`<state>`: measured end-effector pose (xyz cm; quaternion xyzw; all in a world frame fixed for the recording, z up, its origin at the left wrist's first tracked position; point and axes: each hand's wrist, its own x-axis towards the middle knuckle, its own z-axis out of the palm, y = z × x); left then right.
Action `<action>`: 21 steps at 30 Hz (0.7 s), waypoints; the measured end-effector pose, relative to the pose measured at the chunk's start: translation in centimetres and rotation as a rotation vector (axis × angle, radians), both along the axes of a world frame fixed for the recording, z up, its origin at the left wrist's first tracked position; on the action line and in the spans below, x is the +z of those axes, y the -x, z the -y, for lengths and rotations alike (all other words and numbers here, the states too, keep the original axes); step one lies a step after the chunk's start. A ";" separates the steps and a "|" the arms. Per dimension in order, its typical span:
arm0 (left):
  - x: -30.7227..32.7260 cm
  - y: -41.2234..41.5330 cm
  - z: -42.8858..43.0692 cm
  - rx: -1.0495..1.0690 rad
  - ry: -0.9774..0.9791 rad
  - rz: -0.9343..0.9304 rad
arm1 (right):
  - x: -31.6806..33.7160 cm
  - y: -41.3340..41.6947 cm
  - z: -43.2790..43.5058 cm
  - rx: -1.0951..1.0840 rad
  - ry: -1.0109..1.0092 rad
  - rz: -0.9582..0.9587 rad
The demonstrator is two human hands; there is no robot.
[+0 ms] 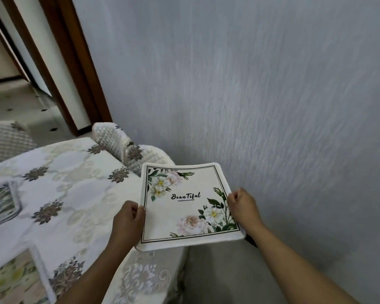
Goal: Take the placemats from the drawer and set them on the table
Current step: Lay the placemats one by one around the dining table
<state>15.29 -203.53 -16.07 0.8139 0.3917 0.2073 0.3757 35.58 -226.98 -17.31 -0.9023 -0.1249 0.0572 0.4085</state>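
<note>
A square cream placemat with flower prints and the word "Beautiful" is held flat in the air, over the right edge of the table. My left hand grips its left edge. Its right edge is pinched by my right hand. The table wears a white cloth with grey flower motifs. Two other placemats lie on it: one at the far left and one at the lower left, both partly cut off. The drawer is out of view.
A chair with a quilted white cover stands at the table's far side, another at the left. A pale textured wall fills the right. A brown door frame and floor lie at the upper left.
</note>
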 end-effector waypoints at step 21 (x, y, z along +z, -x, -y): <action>0.1 -23.3 -9.0 0.528 0.034 0.045 | -0.6 -32.2 -22.9 0.540 0.027 0.006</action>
